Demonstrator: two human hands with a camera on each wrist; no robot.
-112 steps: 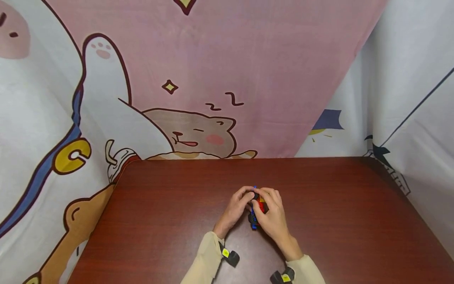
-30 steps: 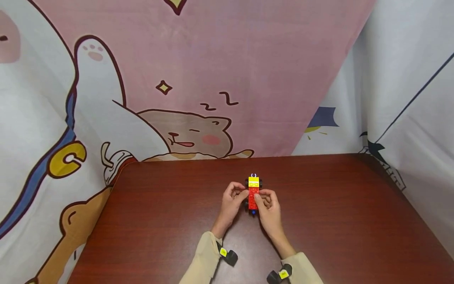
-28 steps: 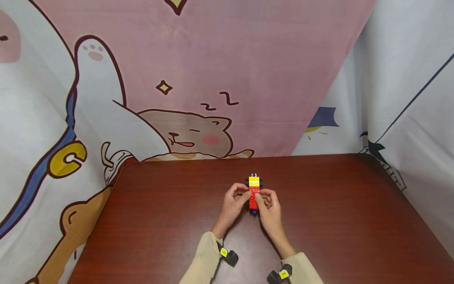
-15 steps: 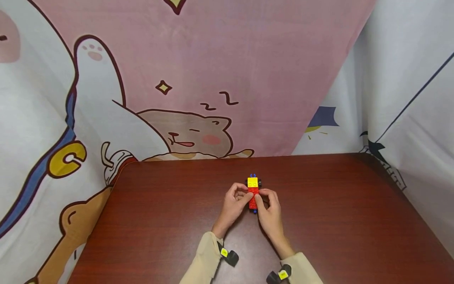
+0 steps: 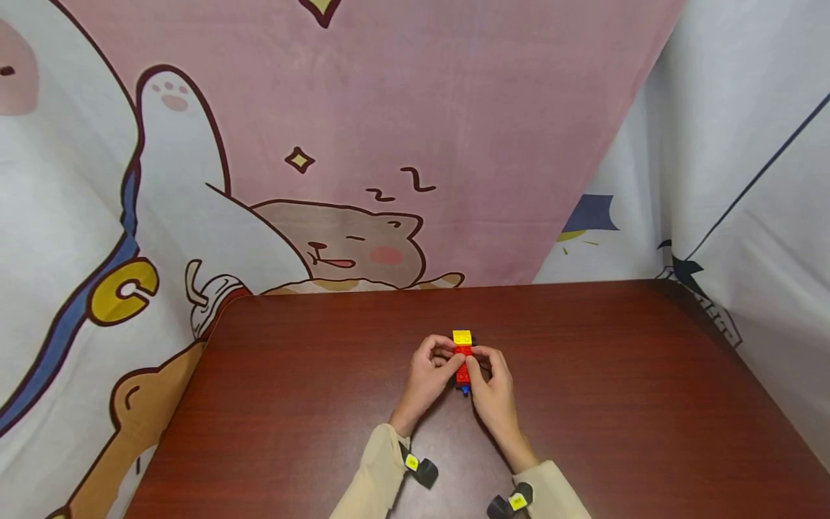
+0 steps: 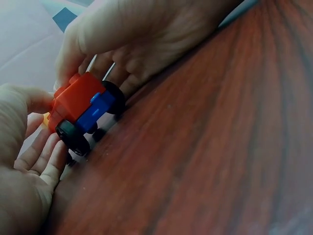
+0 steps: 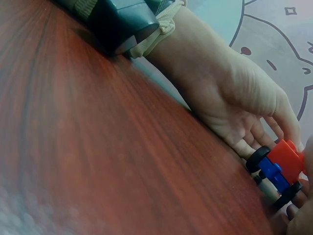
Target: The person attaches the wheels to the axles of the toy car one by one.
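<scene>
A small toy car (image 5: 463, 372) built of bricks is between my two hands, over the middle of the table. Red bricks run along its top, a yellow brick (image 5: 462, 337) caps the far end, and a blue piece (image 6: 95, 112) shows at the near end. Its black wheels (image 6: 73, 138) are right at the tabletop in the left wrist view. My left hand (image 5: 424, 378) pinches the car from the left with thumb and fingers. From the right, my right hand (image 5: 496, 396) grips it, thumb on the red bricks. The fingers hide most of the wheels in the head view.
The brown wooden table (image 5: 292, 404) spreads around both hands. Behind it hangs a pink and white cartoon curtain (image 5: 506, 144), with white cloth (image 5: 746, 166) on the right. Black wrist devices (image 5: 424, 472) are strapped over the beige sleeves (image 5: 372, 468).
Earlier the car was turned, its wheels showing between the hands; then it came red side up, pointing away. Over the last half second it has shifted slightly nearer, and its far blue piece has dropped from sight.
</scene>
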